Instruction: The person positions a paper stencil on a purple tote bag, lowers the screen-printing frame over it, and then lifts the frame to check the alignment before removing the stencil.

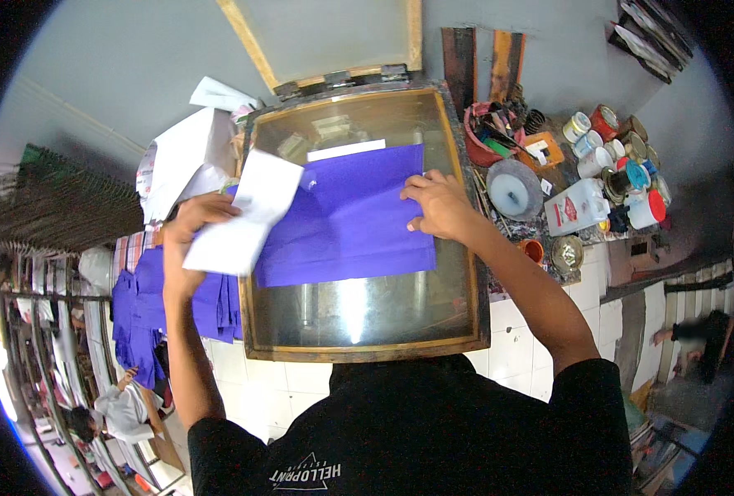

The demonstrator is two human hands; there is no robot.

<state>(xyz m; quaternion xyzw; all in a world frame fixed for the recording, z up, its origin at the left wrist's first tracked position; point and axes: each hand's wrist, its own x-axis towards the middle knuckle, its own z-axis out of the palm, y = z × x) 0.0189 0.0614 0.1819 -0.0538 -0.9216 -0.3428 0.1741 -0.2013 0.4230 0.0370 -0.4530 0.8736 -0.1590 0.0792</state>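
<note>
A flat purple piece of cloth (354, 219) lies over the glass top of a framed table (358, 310) in front of me. My left hand (201, 217) is closed on a creased white sheet of paper (251, 211), which hangs over the cloth's left side and is slightly blurred. At the cloth's right edge is my right hand (439, 201), its thumb and curved fingers apart, fingertips touching the fabric. The strip of a white sheet (346, 150) shows beyond the cloth's far edge; the rest of it is hidden.
A hinged screen frame (334, 37) stands raised behind the table. On the right are a red basin (482, 149) of tools, a grey round tub (514, 190), a white jug (576, 207) and several paint pots. More purple cloth (148, 289) hangs at left. A person (125, 405) sits lower left.
</note>
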